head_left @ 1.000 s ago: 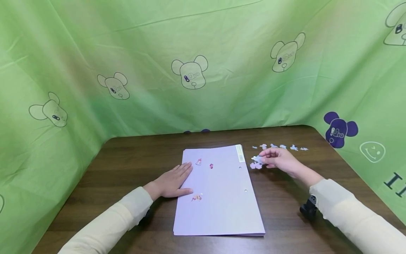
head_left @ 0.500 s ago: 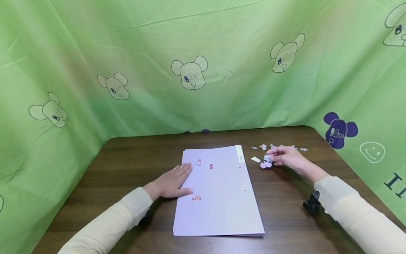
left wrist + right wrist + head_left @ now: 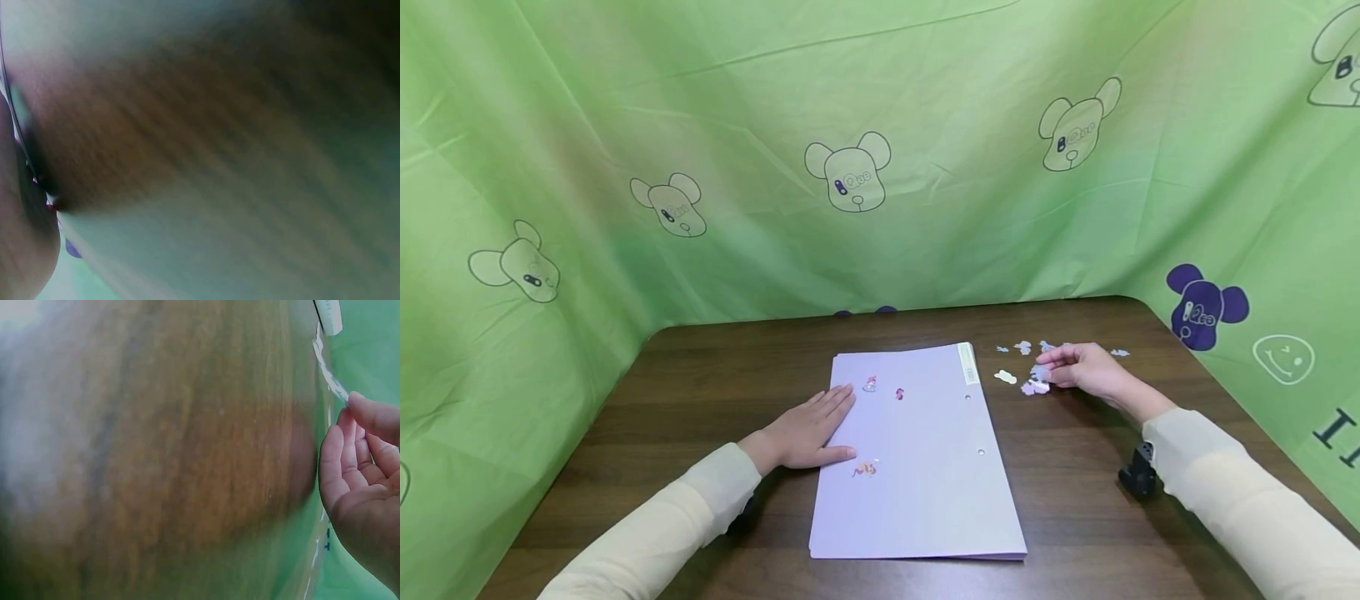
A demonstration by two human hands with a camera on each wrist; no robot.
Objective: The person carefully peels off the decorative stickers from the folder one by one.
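In the head view my left hand (image 3: 808,429) rests flat with spread fingers on the left edge of a pale lilac folder (image 3: 932,500). Small colourful stickers lie on the folder: one red-and-white (image 3: 869,383), one small red (image 3: 900,393) and one orange (image 3: 865,468). To the right of the folder my right hand (image 3: 1086,371) pinches a pale blue-and-pink sticker piece (image 3: 1036,387) between thumb and fingers. The right wrist view shows this thin piece (image 3: 328,372) edge-on at the thumb tip. A white cutout (image 3: 1005,377) lies on the table between hand and folder.
Several small pale blue cutouts (image 3: 1022,347) lie in a row along the back right of the brown wooden table (image 3: 730,367), some hidden behind my right hand. A green printed cloth (image 3: 760,250) hangs around the table's back and sides.
My right hand has moved right with the blue-and-pink piece. The white cutout now lies apart on the table where the hand was. My left hand has stayed in place.
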